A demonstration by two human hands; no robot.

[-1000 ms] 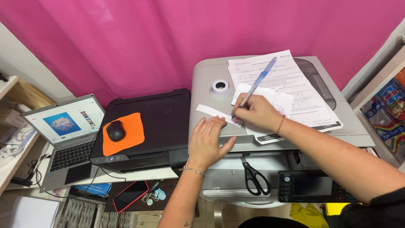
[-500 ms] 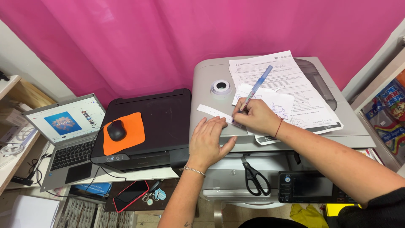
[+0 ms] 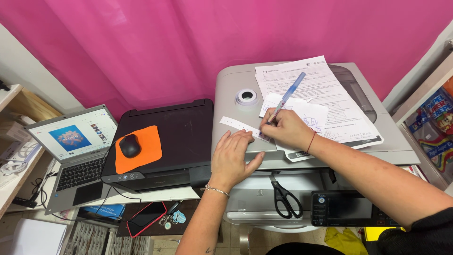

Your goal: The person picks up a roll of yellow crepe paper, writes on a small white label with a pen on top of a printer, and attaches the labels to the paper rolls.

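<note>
Fingers [image 3: 276,123] of the right hand [image 3: 288,130] pinch a slim blue pen [image 3: 287,97]; left hand [image 3: 232,158] fingers spread flat.

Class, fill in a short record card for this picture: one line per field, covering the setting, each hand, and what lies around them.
Setting: grey printer against a pink curtain
Left hand: flat, pinning a white paper strip on the printer lid
Right hand: gripping a blue pen, tip on the strip
Under the right hand: printed sheets
Nearby: tape roll, scissors
To the left: black printer, orange pad, mouse, open laptop
</note>
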